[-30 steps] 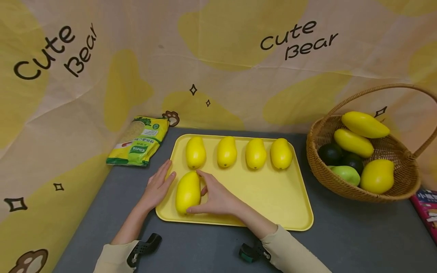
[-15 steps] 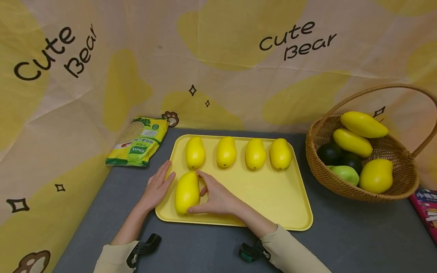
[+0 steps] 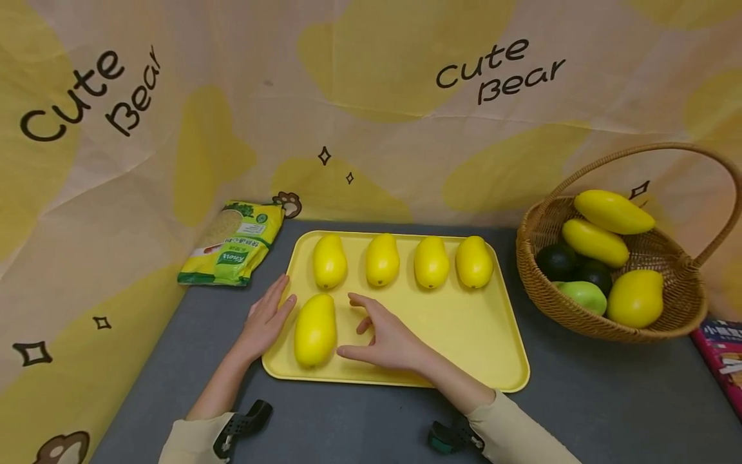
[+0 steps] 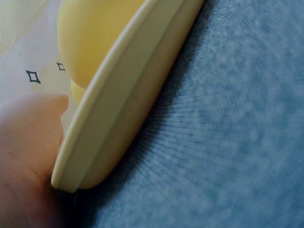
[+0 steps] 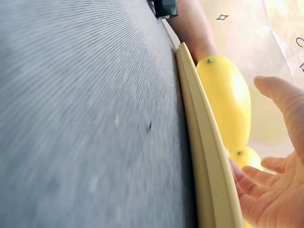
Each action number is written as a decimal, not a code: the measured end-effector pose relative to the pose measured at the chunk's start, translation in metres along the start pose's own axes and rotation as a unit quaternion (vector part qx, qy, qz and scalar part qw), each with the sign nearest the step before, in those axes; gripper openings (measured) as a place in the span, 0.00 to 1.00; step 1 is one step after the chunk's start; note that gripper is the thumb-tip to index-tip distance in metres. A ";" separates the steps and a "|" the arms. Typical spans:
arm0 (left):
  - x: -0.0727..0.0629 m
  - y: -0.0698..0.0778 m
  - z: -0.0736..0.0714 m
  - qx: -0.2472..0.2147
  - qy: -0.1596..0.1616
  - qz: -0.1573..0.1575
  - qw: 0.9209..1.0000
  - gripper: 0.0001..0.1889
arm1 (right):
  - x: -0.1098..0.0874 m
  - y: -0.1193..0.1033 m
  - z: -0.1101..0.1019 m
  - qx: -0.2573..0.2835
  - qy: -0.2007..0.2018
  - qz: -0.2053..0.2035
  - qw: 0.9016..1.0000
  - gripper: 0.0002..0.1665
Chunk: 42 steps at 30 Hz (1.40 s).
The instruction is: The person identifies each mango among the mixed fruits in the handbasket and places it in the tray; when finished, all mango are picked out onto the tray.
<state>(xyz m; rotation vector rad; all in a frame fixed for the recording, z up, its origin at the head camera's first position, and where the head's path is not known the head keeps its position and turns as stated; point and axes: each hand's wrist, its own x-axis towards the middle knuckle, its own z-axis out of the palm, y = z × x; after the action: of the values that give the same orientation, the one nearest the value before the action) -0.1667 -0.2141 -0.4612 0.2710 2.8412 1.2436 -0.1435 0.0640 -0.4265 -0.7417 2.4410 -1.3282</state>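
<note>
A yellow mango (image 3: 315, 331) lies at the front left of the yellow tray (image 3: 440, 341). Just right of it my right hand (image 3: 387, 336) is spread over the tray, thumb and fingers apart, holding nothing. In the right wrist view a gap shows between that hand's thumb and the mango (image 5: 227, 104). My left hand (image 3: 265, 322) rests along the tray's left rim with its fingers straight. The left wrist view shows its thumb (image 4: 42, 107) beside the tray rim (image 4: 109, 90). Along the tray's back edge several more mangoes (image 3: 382, 260) lie in a row.
On the right stands a wicker basket (image 3: 542, 293) holding yellow mangoes, dark green avocados (image 3: 558, 261) and a light green fruit (image 3: 584, 296). A yellow-green Knorr packet (image 3: 232, 243) lies behind the left hand. A pink printed item (image 3: 721, 351) shows at the right edge.
My right hand has let go of the front mango and moved a little to the right. The mango stays on the tray. The left hand keeps its place at the rim.
</note>
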 end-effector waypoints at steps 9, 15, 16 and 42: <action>0.000 0.001 0.001 0.002 -0.003 0.000 1.000 0.34 | -0.024 0.017 -0.025 -0.005 0.031 0.009 0.999 0.46; 0.001 0.000 0.002 0.006 -0.004 0.001 1.000 0.36 | -0.043 0.026 -0.052 -0.020 0.054 -0.010 0.998 0.35; 0.000 0.000 0.002 0.006 -0.004 0.002 1.000 0.36 | -0.047 0.027 -0.057 -0.024 0.060 -0.017 0.998 0.33; 0.000 0.001 0.001 0.010 -0.005 0.001 1.000 0.36 | -0.124 0.010 -0.179 -0.186 0.145 -0.019 0.971 0.22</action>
<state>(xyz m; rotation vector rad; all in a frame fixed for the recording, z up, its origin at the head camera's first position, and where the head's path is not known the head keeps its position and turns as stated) -0.1667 -0.2128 -0.4614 0.2800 2.8460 1.2120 -0.1247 0.2624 -0.3385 -0.7229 2.9760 -1.0630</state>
